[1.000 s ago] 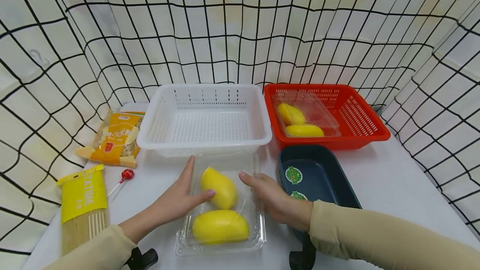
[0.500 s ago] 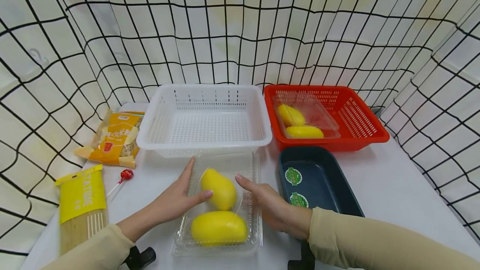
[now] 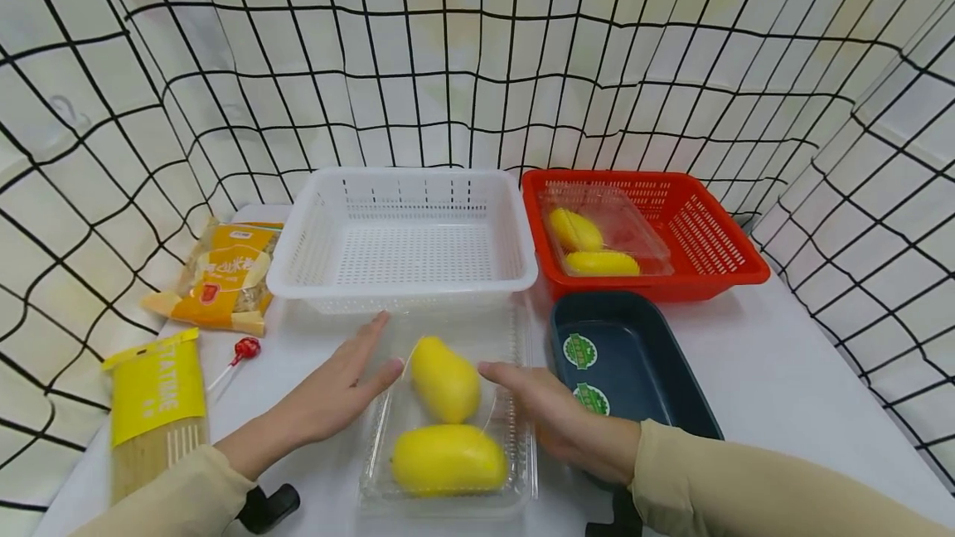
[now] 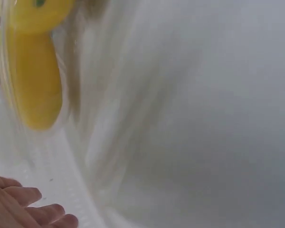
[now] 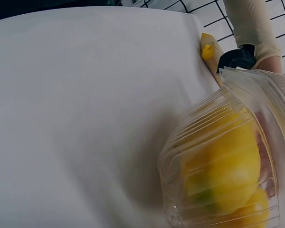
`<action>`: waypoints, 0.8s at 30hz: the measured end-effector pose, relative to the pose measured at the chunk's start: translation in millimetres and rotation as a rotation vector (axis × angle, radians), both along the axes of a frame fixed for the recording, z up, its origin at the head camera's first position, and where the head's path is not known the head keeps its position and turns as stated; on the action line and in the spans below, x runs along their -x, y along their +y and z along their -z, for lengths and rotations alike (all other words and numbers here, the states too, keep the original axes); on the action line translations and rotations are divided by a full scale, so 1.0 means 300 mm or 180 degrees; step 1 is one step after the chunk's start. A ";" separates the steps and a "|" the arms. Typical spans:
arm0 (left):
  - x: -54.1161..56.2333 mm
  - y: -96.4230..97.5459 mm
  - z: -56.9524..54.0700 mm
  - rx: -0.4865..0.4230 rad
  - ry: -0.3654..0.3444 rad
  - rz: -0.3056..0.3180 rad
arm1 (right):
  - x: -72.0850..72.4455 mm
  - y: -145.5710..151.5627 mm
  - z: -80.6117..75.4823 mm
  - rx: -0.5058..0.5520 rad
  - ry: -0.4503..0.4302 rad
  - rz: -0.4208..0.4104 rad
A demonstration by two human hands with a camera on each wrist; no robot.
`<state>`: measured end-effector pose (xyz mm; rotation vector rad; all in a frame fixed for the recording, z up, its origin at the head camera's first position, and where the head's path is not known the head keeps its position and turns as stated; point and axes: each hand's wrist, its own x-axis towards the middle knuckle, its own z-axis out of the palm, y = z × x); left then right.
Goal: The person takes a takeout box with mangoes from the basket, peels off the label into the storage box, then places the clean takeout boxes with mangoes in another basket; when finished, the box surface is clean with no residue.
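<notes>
A clear plastic clamshell box (image 3: 515, 471) holds two yellow mango-like fruits, one upright (image 3: 445, 379) and one lying crosswise (image 3: 450, 460). My right hand (image 3: 567, 413) grips the box's right side, thumb over the top; its other fingers are mostly hidden. In the right wrist view the clamshell (image 5: 213, 161) hangs tilted above the table, over a shadow. My left hand (image 3: 321, 392) is by the box's left side with fingers straight and thumb raised; whether it touches the plastic I cannot tell. In the left wrist view, straight fingertips (image 4: 42, 209) show low at the left.
Behind stands a white perforated basket (image 3: 403, 284). A red basket (image 3: 716, 272) carries another fruit box (image 3: 627, 230). A dark blue tray (image 3: 656, 363) lies right. Left are an orange food bag (image 3: 231, 272), a lollipop (image 3: 246, 348) and a noodle pack (image 3: 157, 404). Black netting surrounds the table.
The clamshell box has shifted slightly right, with my right hand on it. My left hand has drawn left, its thumb coming off the lid.
</notes>
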<state>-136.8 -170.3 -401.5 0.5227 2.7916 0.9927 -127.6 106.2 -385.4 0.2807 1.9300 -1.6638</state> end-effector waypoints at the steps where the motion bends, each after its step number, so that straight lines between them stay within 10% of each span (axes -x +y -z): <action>1: 0.002 -0.007 -0.005 0.0083 0.0149 0.0010 | -0.002 0.006 0.000 -0.0016 0.0020 0.0021; 12: 0.106 -0.099 -0.126 0.0628 0.2144 -0.0269 | -0.011 0.044 -0.009 0.0035 0.0040 0.0065; 18: 0.222 -0.223 -0.156 0.1221 0.1395 -0.0743 | -0.012 0.049 -0.007 0.0041 -0.0007 0.0065; 24: 0.279 -0.298 -0.123 0.1470 0.0725 -0.0704 | -0.013 0.051 -0.001 0.0050 -0.0019 0.0083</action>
